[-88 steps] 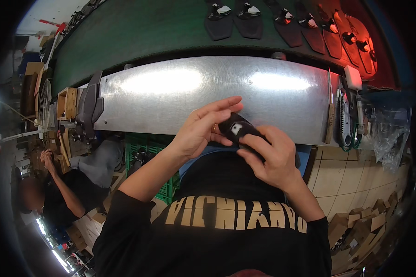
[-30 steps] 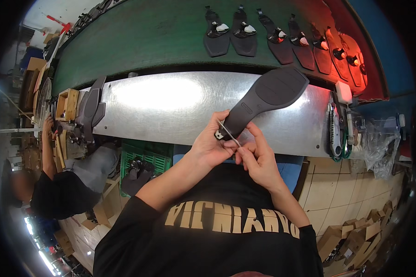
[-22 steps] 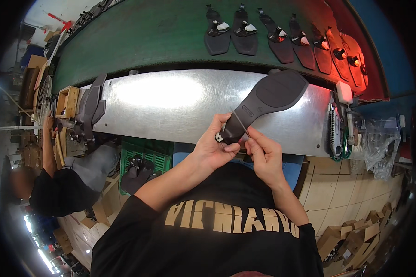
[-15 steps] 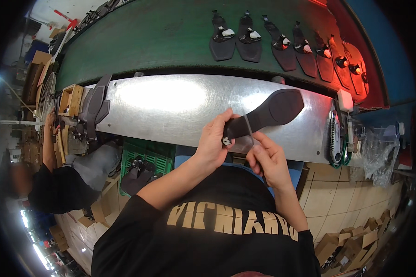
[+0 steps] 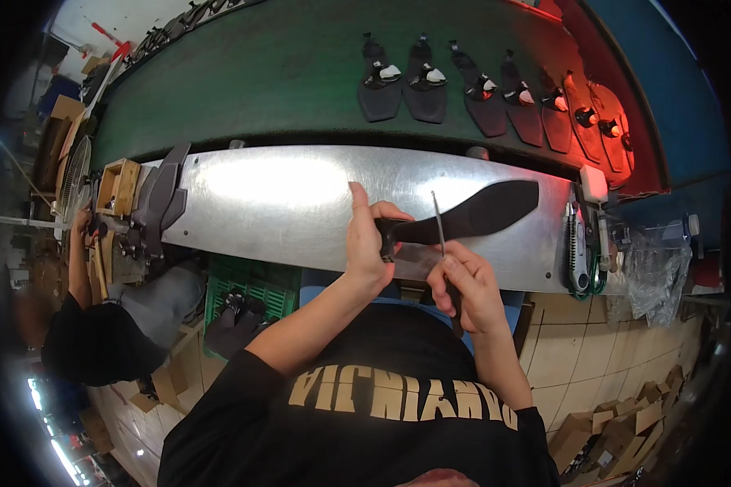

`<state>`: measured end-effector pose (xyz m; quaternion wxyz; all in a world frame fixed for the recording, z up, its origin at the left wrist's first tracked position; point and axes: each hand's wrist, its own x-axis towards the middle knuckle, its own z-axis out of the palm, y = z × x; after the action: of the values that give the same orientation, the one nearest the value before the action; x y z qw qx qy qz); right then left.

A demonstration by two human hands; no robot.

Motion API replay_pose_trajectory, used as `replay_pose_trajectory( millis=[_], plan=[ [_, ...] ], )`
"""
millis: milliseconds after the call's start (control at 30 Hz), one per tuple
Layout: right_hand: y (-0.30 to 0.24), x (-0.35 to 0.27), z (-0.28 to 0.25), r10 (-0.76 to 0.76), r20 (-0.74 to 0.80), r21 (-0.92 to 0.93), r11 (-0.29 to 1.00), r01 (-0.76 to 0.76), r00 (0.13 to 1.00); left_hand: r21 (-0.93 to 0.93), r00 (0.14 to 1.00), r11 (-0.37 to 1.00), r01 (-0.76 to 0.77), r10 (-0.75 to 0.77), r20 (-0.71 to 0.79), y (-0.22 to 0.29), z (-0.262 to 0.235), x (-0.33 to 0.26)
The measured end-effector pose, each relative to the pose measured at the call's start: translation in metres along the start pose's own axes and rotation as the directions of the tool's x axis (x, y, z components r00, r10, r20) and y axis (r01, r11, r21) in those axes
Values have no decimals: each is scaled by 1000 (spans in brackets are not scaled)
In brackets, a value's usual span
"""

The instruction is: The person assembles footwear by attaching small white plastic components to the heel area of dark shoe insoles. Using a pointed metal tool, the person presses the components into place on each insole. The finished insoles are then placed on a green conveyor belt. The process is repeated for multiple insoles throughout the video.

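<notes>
Above the metal bench, my left hand (image 5: 368, 242) supports a black sandal (image 5: 499, 211) by its narrow heel end, thumb raised off it and the fingers partly hidden behind. The broad toe end points right. My right hand (image 5: 469, 284) is closed around the dark handle of a thin metal blade-like tool (image 5: 439, 219). Its shaft points up, across the sandal's narrow part in this view; whether it touches the sandal, I cannot tell.
The shiny metal bench (image 5: 260, 203) borders a green conveyor belt (image 5: 252, 81) carrying several black sandals (image 5: 425, 101). Black soles (image 5: 167, 195) are piled at the bench's left, near a wooden box (image 5: 118, 187). A box cutter (image 5: 577, 252) lies right. A co-worker's arm (image 5: 80, 264) shows left.
The sandal has tilted, so its sole shows more narrowly. My left thumb has lifted away from it. The tool's shaft has turned more upright, its tip now showing above the sandal.
</notes>
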<state>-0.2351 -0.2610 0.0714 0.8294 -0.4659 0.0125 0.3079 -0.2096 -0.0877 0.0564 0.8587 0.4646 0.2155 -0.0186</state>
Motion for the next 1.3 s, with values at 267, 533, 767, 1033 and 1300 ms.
replay_pose_trajectory(
  millis=[267, 533, 767, 1033, 1300],
  plan=[
    [18, 3, 12, -604, 190, -907, 193, 374, 774, 13, 997, 998, -63, 62, 49, 14, 15, -7],
    [11, -12, 23, -567, 309, -853, 188, 486, 763, -343, 925, 859, 380, -346, 159, 19, 4, 13],
    [-1, -7, 20, -616, 51, -919, 278, 278, 786, -485, 830, 678, 552, -504, 239, -5, 9, 7],
    [22, -15, 29, -614, 64, -936, 237, 261, 787, -327, 884, 825, 461, -395, 250, 0, 20, -2],
    [24, -47, 44, -556, 127, -948, 175, 265, 821, -187, 866, 900, 393, -293, 406, -3, 10, -21]
  ],
)
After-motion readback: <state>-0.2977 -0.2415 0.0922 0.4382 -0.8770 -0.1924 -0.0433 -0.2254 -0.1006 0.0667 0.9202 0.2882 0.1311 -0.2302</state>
